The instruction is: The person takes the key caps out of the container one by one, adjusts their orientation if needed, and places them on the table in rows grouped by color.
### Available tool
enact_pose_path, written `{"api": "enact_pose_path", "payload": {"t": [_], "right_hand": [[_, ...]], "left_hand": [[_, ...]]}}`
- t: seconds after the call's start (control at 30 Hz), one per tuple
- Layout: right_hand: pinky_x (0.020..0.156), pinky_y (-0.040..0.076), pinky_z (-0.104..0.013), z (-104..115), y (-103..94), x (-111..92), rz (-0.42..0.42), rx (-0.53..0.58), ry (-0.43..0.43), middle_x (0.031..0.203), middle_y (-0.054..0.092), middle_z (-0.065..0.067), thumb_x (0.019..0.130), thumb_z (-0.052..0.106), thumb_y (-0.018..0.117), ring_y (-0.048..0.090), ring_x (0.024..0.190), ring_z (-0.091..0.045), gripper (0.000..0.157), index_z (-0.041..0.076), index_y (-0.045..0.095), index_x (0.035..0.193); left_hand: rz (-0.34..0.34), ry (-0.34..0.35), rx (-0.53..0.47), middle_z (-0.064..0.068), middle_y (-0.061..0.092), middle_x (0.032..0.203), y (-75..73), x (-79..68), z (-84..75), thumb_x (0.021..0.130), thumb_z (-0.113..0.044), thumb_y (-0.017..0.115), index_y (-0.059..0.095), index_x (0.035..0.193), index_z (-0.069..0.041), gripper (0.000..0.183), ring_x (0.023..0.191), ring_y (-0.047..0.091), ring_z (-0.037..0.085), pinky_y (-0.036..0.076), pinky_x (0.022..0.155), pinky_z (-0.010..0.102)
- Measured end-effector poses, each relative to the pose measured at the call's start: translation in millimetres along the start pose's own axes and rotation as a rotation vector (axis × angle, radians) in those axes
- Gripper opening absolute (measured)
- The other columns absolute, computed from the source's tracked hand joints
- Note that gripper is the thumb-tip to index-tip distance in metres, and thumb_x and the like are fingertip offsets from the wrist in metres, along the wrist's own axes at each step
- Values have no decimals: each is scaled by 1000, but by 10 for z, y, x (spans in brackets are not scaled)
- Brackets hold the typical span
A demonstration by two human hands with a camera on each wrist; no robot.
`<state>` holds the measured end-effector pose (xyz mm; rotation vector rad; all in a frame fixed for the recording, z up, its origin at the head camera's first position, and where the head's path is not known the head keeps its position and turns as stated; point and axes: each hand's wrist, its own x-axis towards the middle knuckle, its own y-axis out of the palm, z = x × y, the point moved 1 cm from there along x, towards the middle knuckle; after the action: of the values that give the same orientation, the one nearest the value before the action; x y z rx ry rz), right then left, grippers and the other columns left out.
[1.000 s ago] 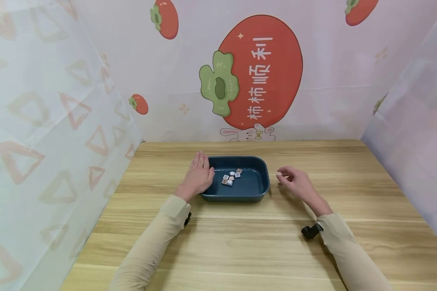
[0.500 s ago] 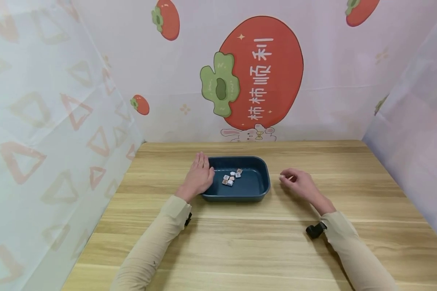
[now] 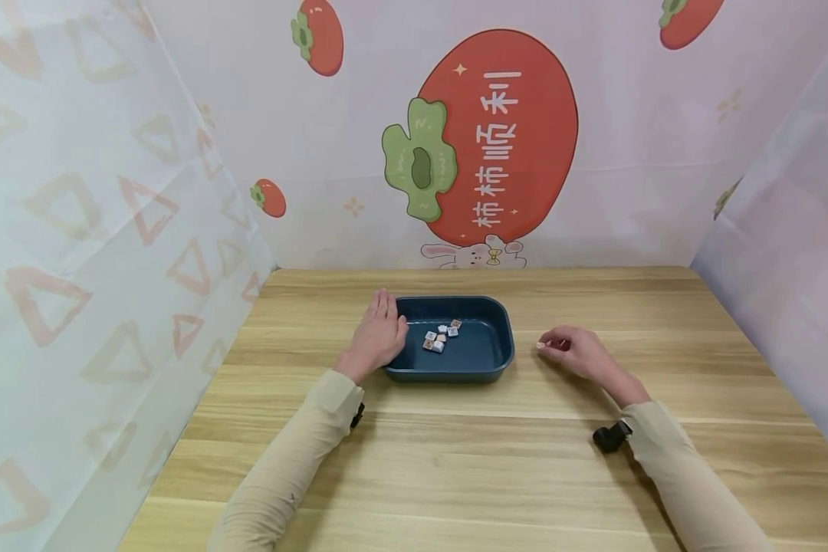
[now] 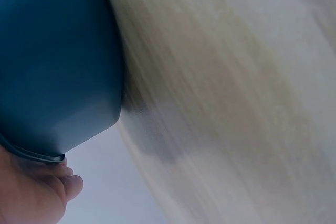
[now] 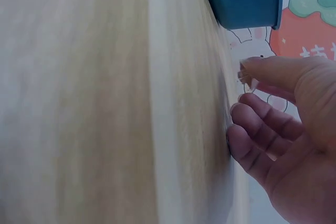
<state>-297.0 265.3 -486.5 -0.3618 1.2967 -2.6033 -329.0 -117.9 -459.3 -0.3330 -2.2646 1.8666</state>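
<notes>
In the head view, my left hand rests along the left end of a dark blue rectangular tray, its fingers straight and together. The left wrist view has the hand right at the rim of the tray. Inside the tray lie several small white and brown square blocks. To the right of the tray, my right hand pinches one small pale block low over the table. In the right wrist view this block shows at the thumb tip, while the other fingers are loosely bent.
Everything stands on a wood-grain table. A white backdrop with persimmon prints rises at its far edge, and pale sheets hang at both sides. A small black camera sits on the right wrist.
My right hand has moved right and slightly nearer, away from the tray, with the small block still pinched. The left hand and the blocks in the tray stay in place.
</notes>
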Motion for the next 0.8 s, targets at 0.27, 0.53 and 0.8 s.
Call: {"api": "enact_pose_path", "payload": {"t": [0.27, 0.53, 0.8], "right_hand": [[63, 42, -23, -34, -46, -47, 40, -42, -16, 79, 68, -1, 90, 20, 70, 52, 71, -9, 17, 8, 74, 101], [63, 42, -23, -86, -82, -58, 75, -59, -6, 78, 66, 1, 91, 20, 70, 52, 70, -10, 16, 8, 73, 102], [58, 43, -23, -23, -164, -55, 100, -53, -6, 78, 64, -2, 90, 17, 69, 53, 67, -11, 28, 0, 67, 111]], "left_hand": [[-3, 12, 2, 21, 3, 164, -6, 7, 2, 106, -32, 24, 14, 154, 7, 62, 154, 0, 32, 8, 126, 41], [8, 30, -8, 23, 2, 163, -27, 5, 15, 106, -29, 25, 12, 153, 8, 61, 154, 0, 33, 7, 126, 41], [28, 33, -18, 23, -1, 163, -19, -6, 25, 106, -30, 23, 10, 154, 8, 62, 154, -1, 34, 7, 126, 42]]}}
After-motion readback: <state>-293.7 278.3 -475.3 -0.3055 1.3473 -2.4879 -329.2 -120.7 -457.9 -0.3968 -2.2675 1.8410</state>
